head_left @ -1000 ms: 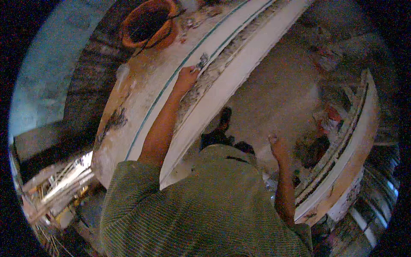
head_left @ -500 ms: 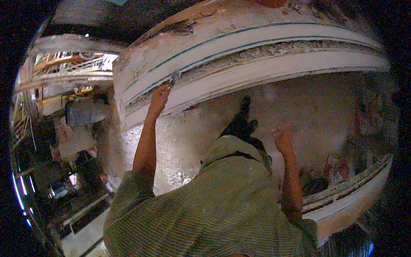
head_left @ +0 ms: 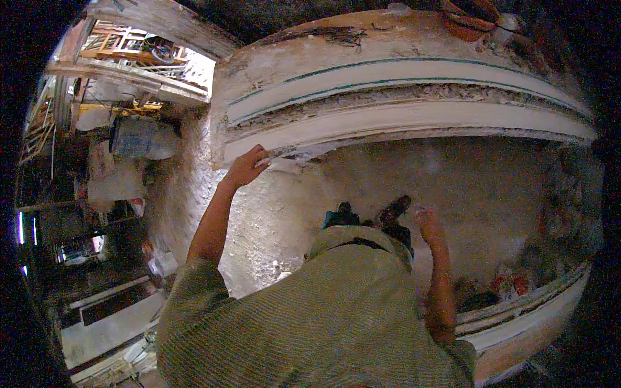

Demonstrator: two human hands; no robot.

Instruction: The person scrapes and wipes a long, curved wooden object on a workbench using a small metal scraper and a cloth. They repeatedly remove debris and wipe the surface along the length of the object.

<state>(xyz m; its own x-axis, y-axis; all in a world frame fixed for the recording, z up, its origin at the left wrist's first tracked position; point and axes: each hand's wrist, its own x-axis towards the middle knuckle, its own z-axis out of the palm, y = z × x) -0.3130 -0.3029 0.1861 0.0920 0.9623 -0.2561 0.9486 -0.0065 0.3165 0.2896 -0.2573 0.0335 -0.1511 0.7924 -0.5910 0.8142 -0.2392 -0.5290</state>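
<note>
My left hand [head_left: 248, 168] is closed at the near left end of a long white moulding [head_left: 369, 123]. A small pale bit shows between its thumb and fingers, apparently the small flat grey tool seen there earlier; most of it is hidden. The moulding lies on a pale, worn bench [head_left: 284, 48], curving across the view, with a rough dark groove beside a second white strip [head_left: 401, 72] edged by green lines. Low on the right, my right hand [head_left: 429, 226] hangs over the floor, fingers curled, slightly blurred, with something pale at the fingertips that I cannot make out.
An orange-brown bucket [head_left: 471, 22] stands at the far right of the bench. White debris [head_left: 259, 239] lies scattered over the floor [head_left: 479, 187]. Another bench with a white moulding [head_left: 537, 323] is at the lower right. A dark blue container [head_left: 139, 137] sits to the left.
My left hand has come off the groove and down to the moulding's near edge. The view has shifted, so the bench sits lower; my feet have moved. My right hand hangs much as before.
</note>
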